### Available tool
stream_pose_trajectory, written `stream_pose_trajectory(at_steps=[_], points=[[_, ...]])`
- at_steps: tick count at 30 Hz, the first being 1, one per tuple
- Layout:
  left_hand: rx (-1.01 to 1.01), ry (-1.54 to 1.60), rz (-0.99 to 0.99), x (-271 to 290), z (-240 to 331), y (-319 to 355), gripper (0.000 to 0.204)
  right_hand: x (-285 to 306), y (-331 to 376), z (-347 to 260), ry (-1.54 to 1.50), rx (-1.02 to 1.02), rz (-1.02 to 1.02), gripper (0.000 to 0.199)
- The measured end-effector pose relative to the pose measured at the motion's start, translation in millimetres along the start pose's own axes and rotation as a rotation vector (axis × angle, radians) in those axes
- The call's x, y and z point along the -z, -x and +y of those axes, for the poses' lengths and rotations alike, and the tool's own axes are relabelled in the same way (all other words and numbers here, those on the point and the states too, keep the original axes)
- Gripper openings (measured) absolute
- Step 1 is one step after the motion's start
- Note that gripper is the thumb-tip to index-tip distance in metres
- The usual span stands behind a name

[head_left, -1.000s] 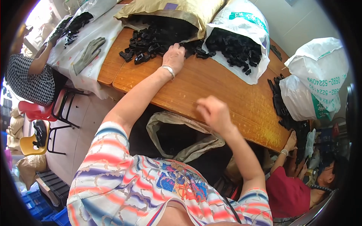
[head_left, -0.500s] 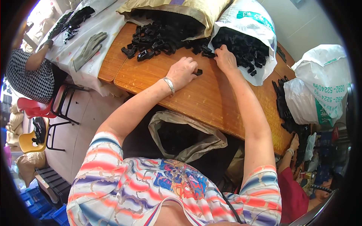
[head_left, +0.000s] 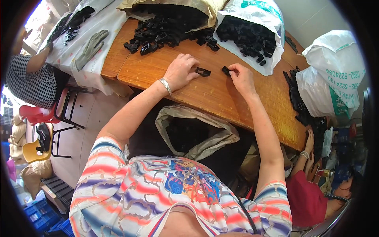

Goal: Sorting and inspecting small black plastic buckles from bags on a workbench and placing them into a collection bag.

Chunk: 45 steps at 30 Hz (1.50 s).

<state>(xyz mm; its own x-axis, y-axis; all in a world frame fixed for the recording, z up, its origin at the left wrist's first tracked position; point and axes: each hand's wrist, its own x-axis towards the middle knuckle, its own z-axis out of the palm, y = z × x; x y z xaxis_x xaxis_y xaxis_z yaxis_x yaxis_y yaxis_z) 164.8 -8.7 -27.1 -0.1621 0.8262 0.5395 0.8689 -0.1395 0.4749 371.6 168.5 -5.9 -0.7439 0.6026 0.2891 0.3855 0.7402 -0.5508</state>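
Note:
My left hand [head_left: 181,72], with a silver bracelet at the wrist, rests near the table's middle and grips the end of a black hollow plastic part [head_left: 203,72]. To its right, my right hand [head_left: 242,79] pinches a small black plastic piece [head_left: 226,70] between thumb and fingers, a short gap from the other part. Beyond my left hand lies a heap of black plastic parts [head_left: 160,38], spilling from a tan woven sack [head_left: 211,12]. Past my right hand, a white sack [head_left: 272,67] lies with its mouth towards me, full of smaller black pieces [head_left: 246,37].
Below the wooden table's [head_left: 136,75] front edge, an open sack [head_left: 162,118] with a dark inside sits at my lap. A grey glove [head_left: 90,49] lies on the cloth-covered table at left. White bags [head_left: 327,79] stand at right. Co-workers sit on both sides.
My right hand has drawn back from the white sack's mouth towards my left hand, bringing a small black piece. The part at my left hand now shows more fully.

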Motion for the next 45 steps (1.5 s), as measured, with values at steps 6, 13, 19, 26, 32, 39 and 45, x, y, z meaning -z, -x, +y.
stream_pose_trajectory(at_steps=[6,13,19,26,32,39,45], points=[[0.032,-0.002,-0.027,-1.7,-0.4,-1.4,0.026,1.9,8.2,-8.7,0.158,0.015,0.089,0.020],[0.066,-0.010,-0.070,-0.8,1.5,-3.4,0.024,-10.7,10.4,-44.2,0.054,0.124,0.044,0.020],[0.056,-0.025,-0.056,-4.9,-2.3,-2.2,0.025,-29.5,4.0,-66.3,0.082,0.219,-0.020,0.016],[0.067,-0.045,-0.070,-4.8,-3.7,-4.3,0.025,-39.1,6.5,-80.3,0.549,0.390,-0.117,0.014],[0.092,-0.083,-0.045,1.0,-5.5,-0.6,0.020,-53.0,-1.8,-77.6,0.656,0.555,-0.057,0.015],[-0.010,-0.049,0.126,39.3,-13.0,28.0,0.039,-8.9,66.4,-95.4,0.120,0.222,-0.076,0.020],[0.300,-0.434,0.351,85.6,-73.2,60.0,0.044,-35.5,170.4,-101.3,0.028,0.233,-0.388,0.028]])
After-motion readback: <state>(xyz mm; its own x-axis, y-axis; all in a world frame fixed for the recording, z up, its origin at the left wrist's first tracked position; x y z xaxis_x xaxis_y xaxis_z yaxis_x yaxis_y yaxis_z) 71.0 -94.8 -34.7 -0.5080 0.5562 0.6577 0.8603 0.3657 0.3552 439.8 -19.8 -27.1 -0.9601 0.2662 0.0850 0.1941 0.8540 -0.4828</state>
